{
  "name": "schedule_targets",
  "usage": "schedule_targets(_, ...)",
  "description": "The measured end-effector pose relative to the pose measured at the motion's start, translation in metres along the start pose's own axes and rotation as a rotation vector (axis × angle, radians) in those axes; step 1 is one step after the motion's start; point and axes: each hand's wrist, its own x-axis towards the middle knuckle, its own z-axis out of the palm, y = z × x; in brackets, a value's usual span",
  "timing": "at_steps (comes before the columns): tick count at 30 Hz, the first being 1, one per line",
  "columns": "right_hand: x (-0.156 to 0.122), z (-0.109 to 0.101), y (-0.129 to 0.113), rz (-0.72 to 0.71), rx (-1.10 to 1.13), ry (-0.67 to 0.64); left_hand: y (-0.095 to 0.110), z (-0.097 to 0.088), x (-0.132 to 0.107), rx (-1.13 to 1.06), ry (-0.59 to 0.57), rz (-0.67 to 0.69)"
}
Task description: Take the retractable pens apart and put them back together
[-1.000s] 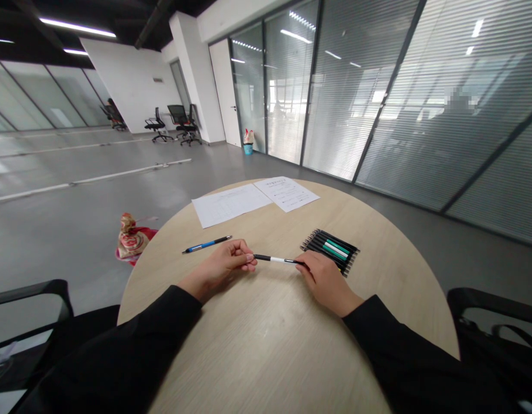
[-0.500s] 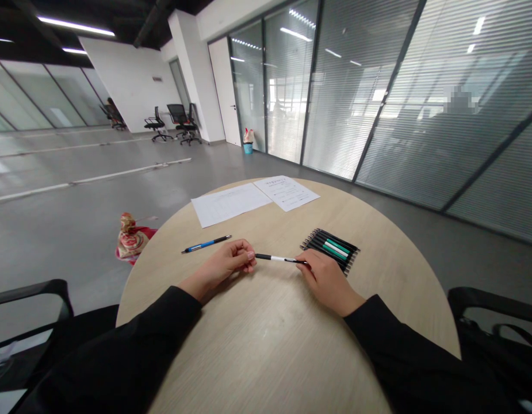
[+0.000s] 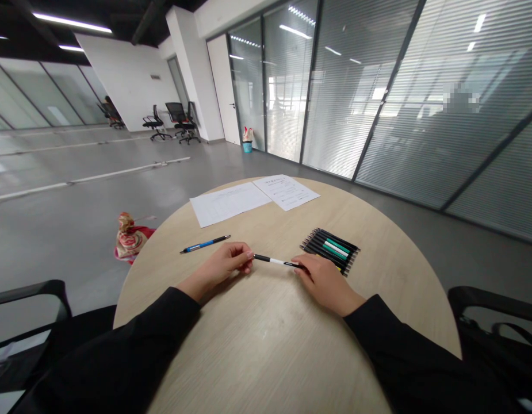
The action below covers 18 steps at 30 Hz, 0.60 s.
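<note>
A black-and-white pen (image 3: 276, 261) spans the gap between my two hands, just over the wooden tabletop. My left hand (image 3: 234, 259) pinches its left end between thumb and fingers. The other end is gripped by my right hand (image 3: 320, 280), whose fingers partly hide it. Just beyond the right hand lies a row of several black pens (image 3: 320, 236), side by side, with green, white and yellow parts showing; the hand covers some of the nearer ones. A blue-and-black pen (image 3: 206, 244) rests by itself beyond my left hand.
Two printed paper sheets (image 3: 231, 202) lie at the far side of the round table (image 3: 266, 356). Chair armrests (image 3: 33, 287) flank it on both sides. A red and beige bag (image 3: 131, 238) is beyond the table's left edge. Glass partitions stand behind.
The pen's right end and my right fingers have shifted slightly left and down. A yellow part in the row now shows beside the right hand. Both hands keep their hold.
</note>
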Motion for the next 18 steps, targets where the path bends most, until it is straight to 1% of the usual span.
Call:
schedule_targets(4, -0.0002, -0.0012, -0.0019, 0.002, -0.030, -0.036, -0.0004, 0.0015, 0.0014, -0.025, 0.018, 0.017)
schedule_targets(8, -0.0004, -0.0007, -0.0013, 0.009, -0.043, -0.020, 0.0018, 0.0043, -0.0015, -0.122, 0.018, 0.077)
schedule_targets(18, -0.0003, 0.0023, 0.0027, 0.031, -0.022, 0.000, 0.0025, 0.0025, -0.0043, -0.123, -0.033, 0.064)
